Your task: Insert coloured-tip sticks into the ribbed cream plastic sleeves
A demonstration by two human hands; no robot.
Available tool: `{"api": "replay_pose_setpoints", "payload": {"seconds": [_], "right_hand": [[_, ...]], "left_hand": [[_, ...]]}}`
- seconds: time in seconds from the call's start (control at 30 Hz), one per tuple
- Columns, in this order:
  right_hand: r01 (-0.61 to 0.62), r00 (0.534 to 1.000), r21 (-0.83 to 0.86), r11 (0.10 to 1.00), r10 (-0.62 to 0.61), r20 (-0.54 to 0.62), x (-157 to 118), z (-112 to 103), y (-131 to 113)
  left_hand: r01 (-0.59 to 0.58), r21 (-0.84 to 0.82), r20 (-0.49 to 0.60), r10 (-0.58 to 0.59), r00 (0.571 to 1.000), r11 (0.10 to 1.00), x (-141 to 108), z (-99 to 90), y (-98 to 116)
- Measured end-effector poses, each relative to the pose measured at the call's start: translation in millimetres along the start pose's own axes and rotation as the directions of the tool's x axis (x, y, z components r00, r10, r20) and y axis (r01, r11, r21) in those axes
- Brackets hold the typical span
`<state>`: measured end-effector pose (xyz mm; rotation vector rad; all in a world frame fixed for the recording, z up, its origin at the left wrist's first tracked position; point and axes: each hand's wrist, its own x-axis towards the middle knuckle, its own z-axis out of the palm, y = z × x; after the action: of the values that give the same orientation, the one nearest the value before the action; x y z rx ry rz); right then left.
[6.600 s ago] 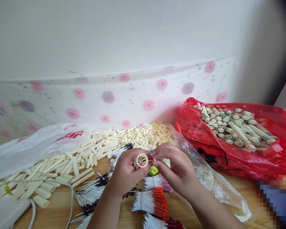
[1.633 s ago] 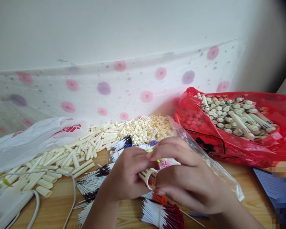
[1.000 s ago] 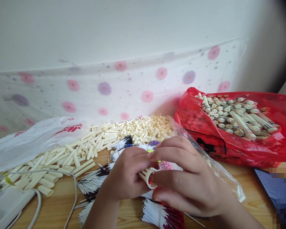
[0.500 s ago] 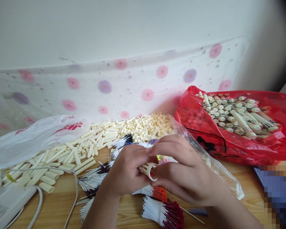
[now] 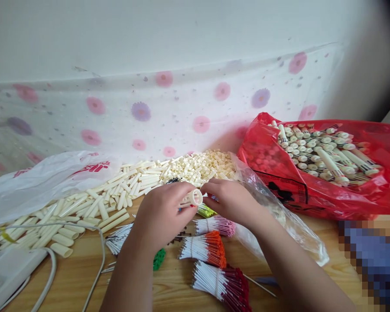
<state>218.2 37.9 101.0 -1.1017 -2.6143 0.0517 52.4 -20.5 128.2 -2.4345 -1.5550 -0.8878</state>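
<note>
A cream slotted tube [image 5: 195, 198] is held in my left hand [image 5: 164, 212], its round open end facing me, with small red and blue bits near the slots. Just right of it is my right hand [image 5: 229, 200], fingers bent over the bundles at the back; what its fingertips touch is hidden. White sticks with yellow-green tips [image 5: 206, 210] lie below those fingers. Nearer me are bundles with pink tips [image 5: 222, 226], orange tips [image 5: 211, 248] and dark red tips [image 5: 224, 286]. Green tips [image 5: 159, 259] show beside my left forearm.
Cream tubes [image 5: 117, 190] and small slotted pieces [image 5: 201, 167] are heaped at the back. A red bag [image 5: 279, 190] of finished-looking tubes stands at right, with a clear plastic bag [image 5: 289, 229] beside it. A white power strip [image 5: 13, 268] and cables lie at left.
My hands have moved up and away from me. My right hand has come off the tube, which my left hand still holds. More of the coloured bundles and the green tips now show.
</note>
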Motion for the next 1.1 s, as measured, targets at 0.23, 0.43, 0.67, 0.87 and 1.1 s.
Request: {"api": "replay_pose_setpoints", "payload": {"seconds": [0.23, 0.43, 0.67, 0.87, 1.1], "right_hand": [[-0.168, 0.862, -0.202, 0.965, 0.243, 0.445, 32, 59, 21], [-0.175, 0.822, -0.242, 0.954, 0.277, 0.498, 34, 77, 21], [-0.198, 0.828, -0.275, 0.941, 0.311, 0.467, 33, 86, 15], [-0.201, 0.834, -0.287, 0.937, 0.318, 0.451, 31, 80, 10], [-0.240, 0.897, -0.317, 0.918, 0.334, 0.288, 15, 33, 21]], "left_hand": [[0.171, 0.280, 0.388, -0.274, 0.880, 0.945, 15, 48.7, -32], [0.169, 0.215, 0.514, -0.259, 0.818, 0.962, 17, 76.7, -50], [0.212, 0.237, 0.539, -0.310, 0.783, 0.948, 14, 95.2, -58], [0.236, 0.236, 0.565, -0.330, 0.756, 0.943, 13, 98.9, -63], [0.282, 0.197, 0.553, -0.344, 0.759, 0.939, 14, 95.6, -60]]}}
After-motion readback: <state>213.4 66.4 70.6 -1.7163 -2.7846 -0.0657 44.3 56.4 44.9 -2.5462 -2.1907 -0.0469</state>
